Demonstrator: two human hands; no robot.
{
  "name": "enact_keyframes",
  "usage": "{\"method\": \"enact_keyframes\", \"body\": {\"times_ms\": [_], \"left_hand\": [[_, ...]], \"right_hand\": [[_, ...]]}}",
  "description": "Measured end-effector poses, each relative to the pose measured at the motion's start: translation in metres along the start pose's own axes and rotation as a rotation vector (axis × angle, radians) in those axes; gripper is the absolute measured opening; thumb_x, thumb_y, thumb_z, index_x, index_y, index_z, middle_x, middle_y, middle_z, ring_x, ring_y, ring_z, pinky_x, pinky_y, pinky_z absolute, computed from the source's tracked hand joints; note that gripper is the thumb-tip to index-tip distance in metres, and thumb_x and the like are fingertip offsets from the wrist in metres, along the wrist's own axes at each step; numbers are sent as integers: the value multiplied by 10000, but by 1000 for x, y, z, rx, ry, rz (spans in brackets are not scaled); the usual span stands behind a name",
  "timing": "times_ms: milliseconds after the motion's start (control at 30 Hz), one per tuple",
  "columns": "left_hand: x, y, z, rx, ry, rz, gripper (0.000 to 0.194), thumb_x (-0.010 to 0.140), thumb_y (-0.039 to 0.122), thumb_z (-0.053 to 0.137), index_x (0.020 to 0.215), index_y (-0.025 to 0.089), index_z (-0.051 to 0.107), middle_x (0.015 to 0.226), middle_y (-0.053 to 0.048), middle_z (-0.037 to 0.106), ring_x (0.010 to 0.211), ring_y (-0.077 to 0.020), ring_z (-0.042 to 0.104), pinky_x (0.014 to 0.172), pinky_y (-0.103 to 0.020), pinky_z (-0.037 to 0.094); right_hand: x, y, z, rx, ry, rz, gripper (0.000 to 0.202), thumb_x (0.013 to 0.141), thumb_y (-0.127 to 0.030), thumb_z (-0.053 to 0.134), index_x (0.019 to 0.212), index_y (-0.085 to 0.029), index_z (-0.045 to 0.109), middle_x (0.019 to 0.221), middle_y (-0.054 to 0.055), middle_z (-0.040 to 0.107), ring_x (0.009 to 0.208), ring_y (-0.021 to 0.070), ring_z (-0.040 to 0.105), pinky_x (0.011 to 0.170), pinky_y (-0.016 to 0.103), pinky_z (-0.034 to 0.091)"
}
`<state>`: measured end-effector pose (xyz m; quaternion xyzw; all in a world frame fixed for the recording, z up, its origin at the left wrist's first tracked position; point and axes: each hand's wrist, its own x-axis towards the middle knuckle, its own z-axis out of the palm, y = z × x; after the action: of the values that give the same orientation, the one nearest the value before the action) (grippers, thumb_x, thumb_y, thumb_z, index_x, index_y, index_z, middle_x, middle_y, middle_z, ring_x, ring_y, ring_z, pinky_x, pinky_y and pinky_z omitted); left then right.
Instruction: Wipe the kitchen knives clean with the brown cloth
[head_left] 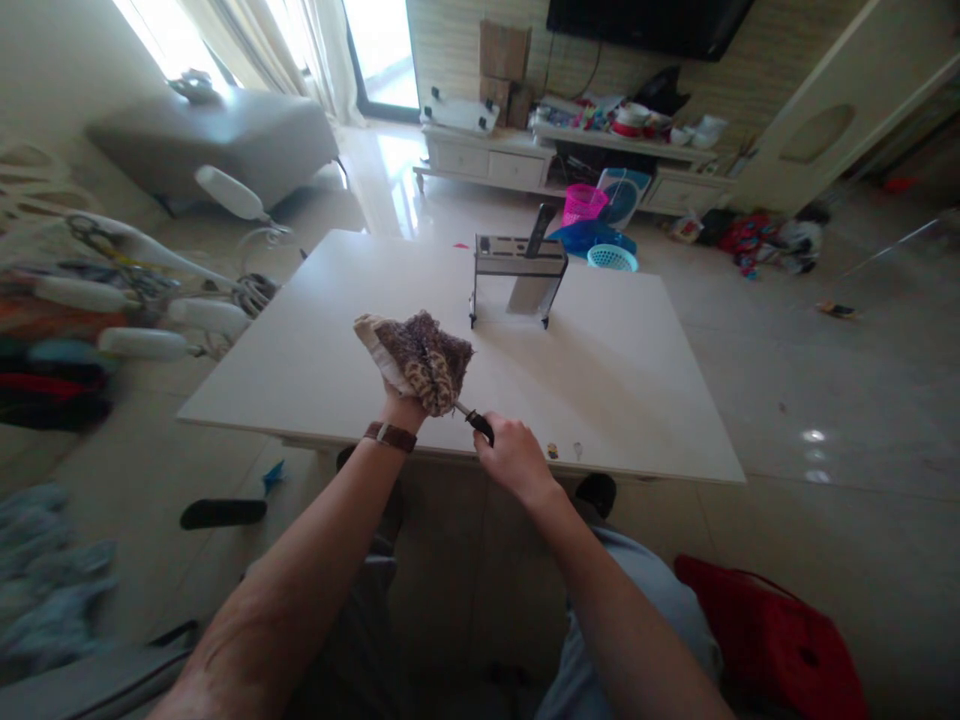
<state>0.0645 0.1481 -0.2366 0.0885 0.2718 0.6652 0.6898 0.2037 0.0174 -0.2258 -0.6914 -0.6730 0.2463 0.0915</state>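
Note:
My left hand [403, 408] is closed around a brown-and-white patterned cloth [431, 350], bunched above the front part of the white table. In my right hand [516, 455] is the black handle of a narrow metal tool [478, 424]. Its metal part runs into the cloth, so its far end is hidden and its exact kind cannot be made out. Behind the cloth, a metal knife rack [491, 255] stands on the table, with one black-handled knife [538, 232] slotted in it. Neither hand touches the rack.
The white table [622, 370] has two small items near its front edge. Pink and light blue baskets [585, 203] stand beyond it. White padded arms [146, 343] with cables crowd the left side. A red bag [772, 635] lies on the floor at right.

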Motion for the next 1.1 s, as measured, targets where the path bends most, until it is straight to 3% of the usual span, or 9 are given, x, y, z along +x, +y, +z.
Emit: {"method": "enact_keyframes", "body": {"times_ms": [200,300,433,567,733,867,967,1100], "left_hand": [[-2,-24,-7,-66,-46,-155,572,1049,575,335,1132,192,751,1108,-104,794,1326,-322,632,1192,-515,459],[1,-34,-13,-73,2,-228,502,1049,505,371,1136,189,752,1180,-121,779,1293,-308,658,1157,-511,493],[10,-37,-24,-46,52,-214,467,1033,499,402,1090,203,759,1200,-116,774,1270,-303,672,1115,-496,529],[15,-27,-23,-40,24,-210,519,1034,571,382,1032,224,767,1124,-88,786,1210,-298,705,1075,-491,560],[11,4,-3,-37,-89,-95,639,1005,717,355,1058,224,759,1086,-96,792,1233,-316,681,1141,-553,498],[6,26,1,-51,-176,-26,691,979,768,335,1167,247,748,1202,-97,778,1305,-313,641,1165,-582,470],[3,30,-4,-36,-181,-57,700,961,779,334,1241,279,736,1308,-90,745,1366,-318,606,1173,-602,455],[-2,21,-12,36,-199,-92,694,964,761,335,1309,297,717,1405,-82,698,1448,-331,537,1206,-606,411]], "right_hand": [[4,-3,5,9,14,8,232,1016,-310,527,1117,-179,689,1044,147,788,961,262,740,789,314,438],[6,-2,7,15,33,6,217,1015,-301,531,1108,-176,682,1040,151,788,944,261,738,768,315,417],[5,-2,5,62,62,-18,267,1052,-379,506,1034,-190,694,990,144,794,898,259,735,715,315,370],[3,0,0,143,73,-48,320,1059,-432,516,945,-196,700,902,118,787,807,229,711,683,307,334],[5,10,-2,199,100,-74,278,1005,-429,609,891,-203,726,812,78,752,744,199,651,659,291,309],[5,16,1,384,117,-90,255,962,-397,642,839,-195,738,725,29,696,680,161,582,635,273,311],[4,16,2,524,189,-107,279,955,-414,625,855,-182,744,730,21,689,682,158,571,638,269,332],[5,15,-2,617,284,-86,310,953,-451,609,929,-176,750,761,27,700,702,168,581,655,271,365]]}}
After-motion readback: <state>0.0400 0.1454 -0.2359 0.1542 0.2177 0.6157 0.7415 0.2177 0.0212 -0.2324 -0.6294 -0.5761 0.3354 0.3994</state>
